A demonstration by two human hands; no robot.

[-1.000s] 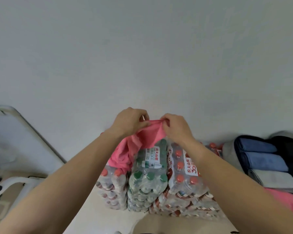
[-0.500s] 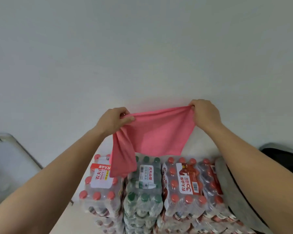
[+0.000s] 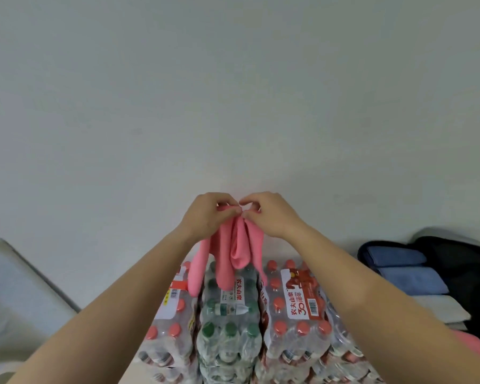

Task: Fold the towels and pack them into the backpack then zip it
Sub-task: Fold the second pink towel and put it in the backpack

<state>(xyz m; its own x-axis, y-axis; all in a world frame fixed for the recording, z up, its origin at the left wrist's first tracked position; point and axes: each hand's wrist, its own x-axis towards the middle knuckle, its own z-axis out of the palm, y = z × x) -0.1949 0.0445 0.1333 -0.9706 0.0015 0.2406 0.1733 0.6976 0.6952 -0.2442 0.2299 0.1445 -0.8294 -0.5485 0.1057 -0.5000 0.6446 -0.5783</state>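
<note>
A pink towel (image 3: 234, 252) hangs doubled in the air in front of the wall, its folds drooping over the bottle packs. My left hand (image 3: 209, 216) pinches its top corners, and my right hand (image 3: 269, 213) pinches the towel right beside it, the two hands touching at the fingertips. At the right the black backpack (image 3: 460, 270) lies open with folded towels stacked in it: two blue towels (image 3: 408, 268), a pale grey towel (image 3: 441, 309) and the edge of another pink towel (image 3: 471, 346).
Shrink-wrapped packs of water bottles (image 3: 233, 322) with red and green caps are stacked straight below my hands. A pale wall fills the upper view. A white chair frame (image 3: 20, 270) stands at the lower left.
My hands have come together from a wide spread, bringing the towel's top corners to meet, so the towel now hangs folded in half. The view has tilted and the backpack shows again.
</note>
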